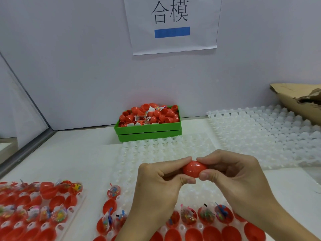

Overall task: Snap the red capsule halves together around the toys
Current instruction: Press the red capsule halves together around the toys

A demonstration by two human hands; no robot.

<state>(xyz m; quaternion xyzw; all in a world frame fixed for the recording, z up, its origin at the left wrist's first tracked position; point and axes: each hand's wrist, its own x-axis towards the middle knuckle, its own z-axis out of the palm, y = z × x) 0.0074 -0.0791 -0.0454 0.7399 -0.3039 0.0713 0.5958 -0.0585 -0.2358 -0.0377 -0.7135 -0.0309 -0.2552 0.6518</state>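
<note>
Far left, a clear tray (79, 202) of open red halves (56, 202), some with bagged toys (60, 214); left hand (156, 183) pinches the left end of the red capsule (194, 168), fingers curled round it; capsule held in the air above the white dimpled tray (156, 153), halves joined with seam visible; right hand (231, 174) grips its right end, thumb and forefinger on it; green bin (147, 130) of capsules behind; further white trays (260, 129) and torn cardboard (295, 100) right.
</note>
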